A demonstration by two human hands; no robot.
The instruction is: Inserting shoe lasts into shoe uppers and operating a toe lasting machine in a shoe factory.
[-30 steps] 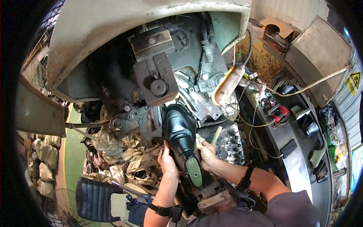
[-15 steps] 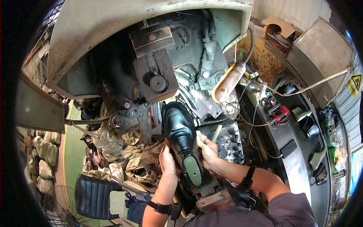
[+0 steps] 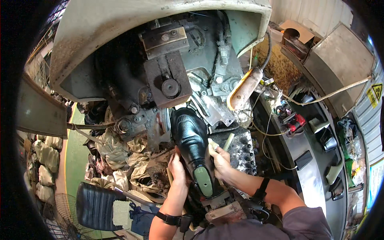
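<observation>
A black leather shoe upper (image 3: 189, 134) sits on a shoe last (image 3: 203, 181) with a green top. Its toe points away from me, up against the metal jaws (image 3: 200, 105) of a machine. My left hand (image 3: 177, 170) is closed against the left side of the upper, fingers partly hidden beneath it. On the opposite side my right hand (image 3: 221, 161) grips the upper near its middle. A pale yellowish bit (image 3: 213, 144) shows at the right fingertips; I cannot make out what it is. Both wrists wear black straps.
A dark press block (image 3: 168, 82) hangs above the toe. An oblong lamp (image 3: 245, 89) stands to the right, near a metal bench (image 3: 304, 176) with a phone (image 3: 303, 160) and black shoe parts. Cloth bundles (image 3: 114, 152) and a black chair (image 3: 98, 206) are on the left.
The view has shifted slightly. Both hands keep their places on the shoe upper, and its toe stays at the machine's jaws.
</observation>
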